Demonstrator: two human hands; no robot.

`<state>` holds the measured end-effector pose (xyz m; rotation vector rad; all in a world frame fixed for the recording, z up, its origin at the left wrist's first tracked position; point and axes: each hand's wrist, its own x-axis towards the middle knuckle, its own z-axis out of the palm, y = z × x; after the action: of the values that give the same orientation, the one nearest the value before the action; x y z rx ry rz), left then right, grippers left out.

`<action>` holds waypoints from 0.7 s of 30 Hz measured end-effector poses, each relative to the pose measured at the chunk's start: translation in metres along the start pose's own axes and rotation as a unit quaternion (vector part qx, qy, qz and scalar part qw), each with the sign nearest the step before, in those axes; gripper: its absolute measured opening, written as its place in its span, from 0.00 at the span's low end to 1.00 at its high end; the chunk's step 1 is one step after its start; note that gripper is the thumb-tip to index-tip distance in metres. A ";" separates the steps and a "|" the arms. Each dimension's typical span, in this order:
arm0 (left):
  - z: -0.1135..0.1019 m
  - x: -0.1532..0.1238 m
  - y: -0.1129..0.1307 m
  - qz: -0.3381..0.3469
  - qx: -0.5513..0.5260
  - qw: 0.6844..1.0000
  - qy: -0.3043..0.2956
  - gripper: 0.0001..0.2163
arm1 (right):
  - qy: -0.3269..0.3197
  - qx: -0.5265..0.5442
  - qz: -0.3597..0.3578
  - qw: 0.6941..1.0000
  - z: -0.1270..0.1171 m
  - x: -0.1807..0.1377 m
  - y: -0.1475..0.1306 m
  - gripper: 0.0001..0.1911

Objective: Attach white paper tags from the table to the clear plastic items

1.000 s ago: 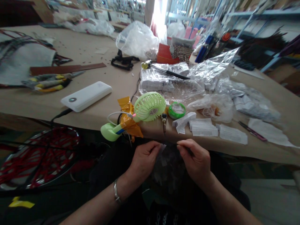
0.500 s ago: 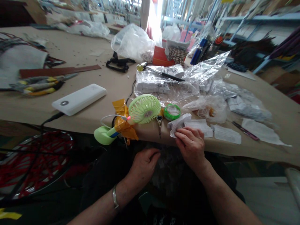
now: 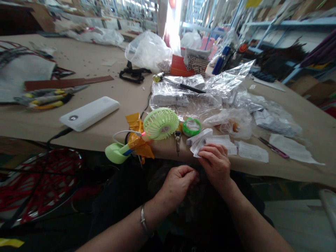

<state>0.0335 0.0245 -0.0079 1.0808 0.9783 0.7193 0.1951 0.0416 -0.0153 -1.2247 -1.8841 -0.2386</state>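
Note:
My right hand (image 3: 215,167) is at the table's front edge, its fingers closed on a thin white paper slip (image 3: 198,142). Under and beside it lie more printed paper slips (image 3: 222,140). My left hand (image 3: 181,182) hovers over my lap, just left of the right hand, with thumb and fingers pinched together. Whether anything is between those fingertips cannot be made out. Nearest on the table are a green round tub (image 3: 191,127) with whitish contents, a screwdriver-like tool (image 3: 177,140) with a thin metal tip, and a light-green fan (image 3: 161,123) fixed with orange tape.
A white power bank (image 3: 90,113) with a black cable lies at the left, near yellow-handled pliers (image 3: 49,99). Clear plastic bags (image 3: 189,105) and a small hammer (image 3: 181,84) lie behind. Tweezers (image 3: 274,147) rest at the right. A basket of red strips (image 3: 39,185) stands below left.
My left hand has moved right and slightly toward the right hand, still pinched. The right hand has stayed at the paper slips, its fingers shifting slightly. The view has tilted a little.

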 end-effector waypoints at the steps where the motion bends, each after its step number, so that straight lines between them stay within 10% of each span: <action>1: 0.001 0.000 0.001 -0.016 -0.028 0.999 -0.004 0.08 | 0.000 0.007 0.000 1.000 0.000 -0.001 0.001 0.02; 12: 0.009 -0.001 0.008 -0.106 -0.388 0.914 -0.059 0.14 | 0.005 0.032 -0.041 0.999 -0.022 -0.016 -0.018 0.07; 21: 0.017 -0.004 0.009 -0.130 -0.324 0.937 -0.012 0.06 | -0.075 0.014 -0.052 0.996 -0.041 -0.038 -0.020 0.15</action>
<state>0.0472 0.0169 0.0042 0.3725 0.7580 0.7333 0.2070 -0.0166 -0.0118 -1.1550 -2.0764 -0.1807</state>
